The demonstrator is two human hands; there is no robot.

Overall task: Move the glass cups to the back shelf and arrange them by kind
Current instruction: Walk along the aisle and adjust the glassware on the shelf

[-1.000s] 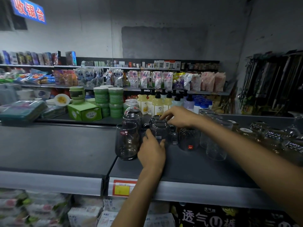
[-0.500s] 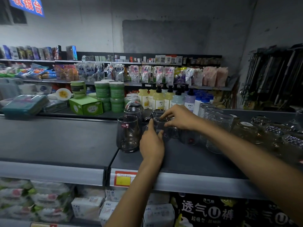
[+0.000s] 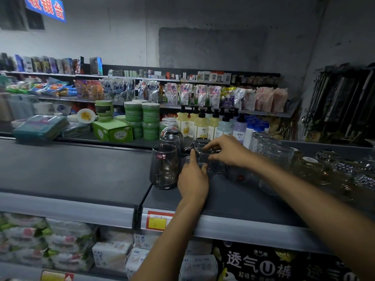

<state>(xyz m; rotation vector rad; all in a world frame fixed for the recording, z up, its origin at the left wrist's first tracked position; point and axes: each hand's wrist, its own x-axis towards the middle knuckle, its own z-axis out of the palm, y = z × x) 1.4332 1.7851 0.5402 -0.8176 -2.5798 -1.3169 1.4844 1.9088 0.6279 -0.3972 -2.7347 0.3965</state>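
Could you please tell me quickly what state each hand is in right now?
Left hand: closed, gripping the lower smoky glass mug.
Right hand: closed, pinching the upper smoky glass mug stacked on it.

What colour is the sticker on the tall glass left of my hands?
The sticker on the tall smoky glass cup is red with white print; head view.

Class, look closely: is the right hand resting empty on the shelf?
No, the right hand grips a glass mug with curled fingers.
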